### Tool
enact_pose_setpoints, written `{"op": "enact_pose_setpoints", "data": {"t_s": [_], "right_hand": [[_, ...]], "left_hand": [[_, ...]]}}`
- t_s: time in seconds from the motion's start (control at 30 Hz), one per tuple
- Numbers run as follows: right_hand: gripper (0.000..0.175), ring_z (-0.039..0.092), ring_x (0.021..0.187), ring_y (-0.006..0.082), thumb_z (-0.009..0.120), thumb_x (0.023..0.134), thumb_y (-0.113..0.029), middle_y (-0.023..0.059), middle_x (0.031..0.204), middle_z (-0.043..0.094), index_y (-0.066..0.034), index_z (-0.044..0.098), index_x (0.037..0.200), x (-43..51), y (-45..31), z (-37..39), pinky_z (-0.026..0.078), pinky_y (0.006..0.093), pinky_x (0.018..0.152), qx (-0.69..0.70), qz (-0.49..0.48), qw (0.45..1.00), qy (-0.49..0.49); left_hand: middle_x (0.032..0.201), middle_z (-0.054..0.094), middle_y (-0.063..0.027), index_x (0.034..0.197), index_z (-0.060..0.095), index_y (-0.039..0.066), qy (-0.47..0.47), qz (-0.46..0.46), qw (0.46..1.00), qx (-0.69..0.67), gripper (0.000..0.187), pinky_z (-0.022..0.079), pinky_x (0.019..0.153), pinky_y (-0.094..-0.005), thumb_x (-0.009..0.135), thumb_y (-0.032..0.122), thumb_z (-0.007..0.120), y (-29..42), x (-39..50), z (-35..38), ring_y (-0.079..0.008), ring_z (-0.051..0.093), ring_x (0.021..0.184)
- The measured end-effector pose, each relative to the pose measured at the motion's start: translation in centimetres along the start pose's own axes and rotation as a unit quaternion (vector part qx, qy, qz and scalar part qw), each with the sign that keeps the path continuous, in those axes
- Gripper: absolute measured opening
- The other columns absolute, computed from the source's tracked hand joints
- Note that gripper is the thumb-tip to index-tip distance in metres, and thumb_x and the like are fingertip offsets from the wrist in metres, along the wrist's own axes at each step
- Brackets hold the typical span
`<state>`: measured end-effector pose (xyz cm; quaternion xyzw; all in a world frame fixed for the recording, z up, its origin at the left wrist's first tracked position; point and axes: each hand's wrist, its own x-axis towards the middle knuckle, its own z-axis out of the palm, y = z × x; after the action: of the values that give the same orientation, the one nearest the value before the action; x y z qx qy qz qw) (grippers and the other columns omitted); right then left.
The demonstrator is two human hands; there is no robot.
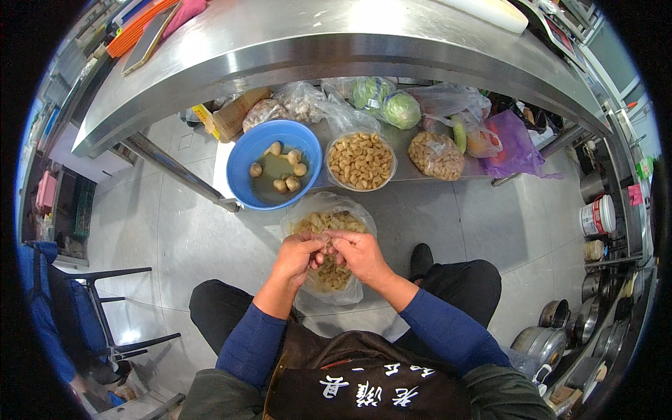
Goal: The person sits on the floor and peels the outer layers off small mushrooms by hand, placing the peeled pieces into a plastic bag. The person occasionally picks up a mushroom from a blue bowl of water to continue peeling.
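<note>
My left hand and my right hand meet at the fingertips, pinching a small piece of garlic that the fingers largely hide. Directly below them, a clear plastic bag lies open on the floor, full of papery garlic skins. Beyond it stands a blue basin with several whole garlic bulbs in shallow cloudy water. To its right, a pale round bowl is heaped with peeled garlic cloves. Farther right sits a tied clear bag of peeled cloves.
A steel table overhangs the low shelf. On that shelf are cabbages, bagged garlic bulbs and a purple bag. A black-framed chair is at left, pots at right.
</note>
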<state>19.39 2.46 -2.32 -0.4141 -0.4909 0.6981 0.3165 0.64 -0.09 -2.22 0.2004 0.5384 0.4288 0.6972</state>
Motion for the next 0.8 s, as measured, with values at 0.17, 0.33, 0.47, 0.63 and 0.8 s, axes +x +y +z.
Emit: {"op": "enact_pose_setpoints", "data": {"t_s": [0.17, 0.33, 0.47, 0.63, 0.8], "right_hand": [[0.036, 0.060, 0.068, 0.0093, 0.054, 0.103, -0.016, 0.0051, 0.092, 0.072, 0.0011, 0.070, 0.130, -0.3, 0.1, 0.3, 0.051, 0.0242, 0.060, -0.093, -0.053, 0.994, 0.023], [0.033, 0.059, 0.068, 0.0109, 0.056, 0.102, -0.018, 0.0090, 0.095, 0.070, 0.0020, 0.069, 0.124, 0.3, -1.0, -0.6, 0.045, 0.0247, 0.055, 0.095, 0.097, 0.990, 0.049], [0.032, 0.061, 0.074, 0.0181, 0.055, 0.103, -0.024, 0.0142, 0.103, 0.065, -0.0016, 0.065, 0.124, 0.6, -1.2, -2.1, 0.043, 0.0259, 0.052, 0.275, 0.134, 0.952, 0.019], [0.037, 0.061, 0.074, 0.0189, 0.047, 0.107, -0.030, 0.0138, 0.103, 0.066, -0.0030, 0.065, 0.123, 1.0, -1.3, -2.2, 0.043, 0.0260, 0.051, 0.335, 0.153, 0.930, 0.011], [0.033, 0.061, 0.074, 0.0177, 0.051, 0.108, -0.033, 0.0095, 0.096, 0.064, -0.0053, 0.064, 0.118, 1.5, -0.9, -2.4, 0.041, 0.0264, 0.049, 0.325, 0.169, 0.930, 0.025]], "left_hand": [[0.075, 0.063, -0.0040, 0.096, 0.063, 0.001, 0.014, -0.021, 0.999, -0.043, 0.009, 0.045, 0.051, -0.0264, 0.096, 0.009, 0.065, 0.1, -0.2, 0.4, -0.0137, 0.058, 0.058], [0.075, 0.062, -0.0045, 0.095, 0.062, 0.001, 0.061, 0.050, 0.995, -0.060, 0.010, 0.044, 0.051, -0.0283, 0.096, 0.011, 0.063, 0.2, -0.4, 0.3, -0.0153, 0.058, 0.058], [0.067, 0.058, -0.0027, 0.086, 0.063, 0.002, 0.159, 0.135, 0.977, 0.042, 0.017, 0.040, 0.047, -0.0270, 0.097, 0.015, 0.062, 1.9, -0.7, -0.1, -0.0117, 0.052, 0.052], [0.068, 0.063, -0.0058, 0.083, 0.066, -0.002, 0.151, 0.170, 0.954, 0.195, 0.016, 0.045, 0.052, -0.0282, 0.091, 0.010, 0.061, 0.9, -0.9, 0.1, -0.0127, 0.057, 0.054], [0.080, 0.068, -0.0139, 0.099, 0.068, -0.003, 0.069, 0.228, 0.864, 0.443, 0.021, 0.054, 0.066, -0.0392, 0.089, 0.015, 0.072, -0.3, -0.2, -0.8, -0.0271, 0.068, 0.073]]}}
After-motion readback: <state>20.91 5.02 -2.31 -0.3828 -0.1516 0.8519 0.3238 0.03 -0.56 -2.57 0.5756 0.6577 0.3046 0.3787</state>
